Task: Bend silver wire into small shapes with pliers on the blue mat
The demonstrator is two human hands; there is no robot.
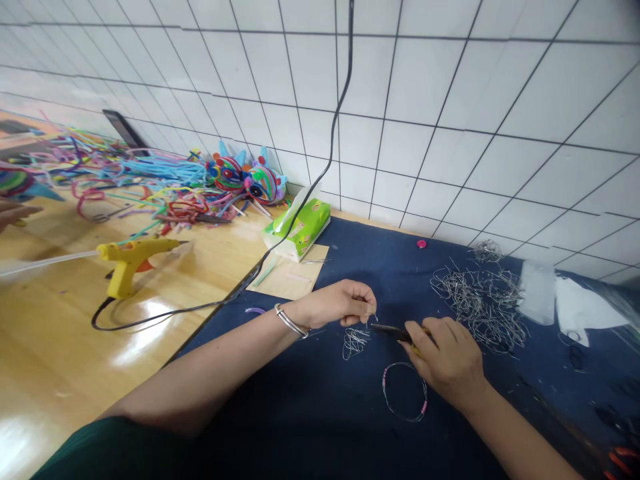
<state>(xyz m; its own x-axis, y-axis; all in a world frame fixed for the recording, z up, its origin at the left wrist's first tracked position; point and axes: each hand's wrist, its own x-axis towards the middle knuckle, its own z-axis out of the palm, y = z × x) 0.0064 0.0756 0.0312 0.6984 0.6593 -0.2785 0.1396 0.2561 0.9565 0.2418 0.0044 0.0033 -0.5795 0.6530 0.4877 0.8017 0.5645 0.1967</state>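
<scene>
My left hand (339,303) is closed in a pinch on a short thin wire, held just above a small heap of silver wire pieces (355,341) on the dark blue cloth (310,407). My right hand (445,357) is wrapped round dark pliers (390,330) with a yellow handle, their tip pointing left toward the pinched wire. A wire ring (405,391) with pink wrapped sections lies on the cloth below my right hand. A silver bangle sits on my left wrist.
A large tangle of silver wire (480,300) lies right of my hands. A yellow glue gun (131,259) and its black cable rest on the wooden table, with a green tissue pack (300,230), colourful pipe cleaners (150,180) and another person's hand (13,212) further left.
</scene>
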